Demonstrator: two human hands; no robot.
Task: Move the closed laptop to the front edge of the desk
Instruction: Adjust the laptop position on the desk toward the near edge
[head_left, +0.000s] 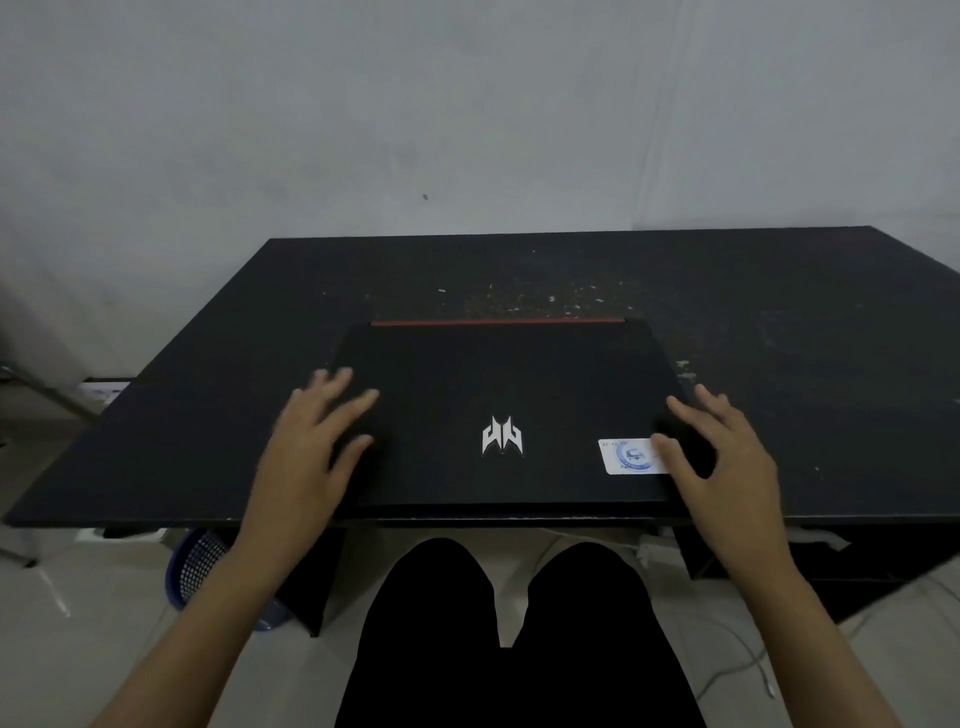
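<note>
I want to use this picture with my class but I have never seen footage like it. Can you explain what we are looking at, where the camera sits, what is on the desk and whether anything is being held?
There is no machine here. A person wears one camera on the head, looking forward and down, so you see their own arms and dark-clad knees. The left hand and right hand are spread open at the two sides of a closed black laptop, gripping nothing. The laptop has a silver logo, a white sticker and a red strip along its far edge. It lies flat at the front edge of a dark, speckled desk. A blue basket stands on the floor beneath.
</note>
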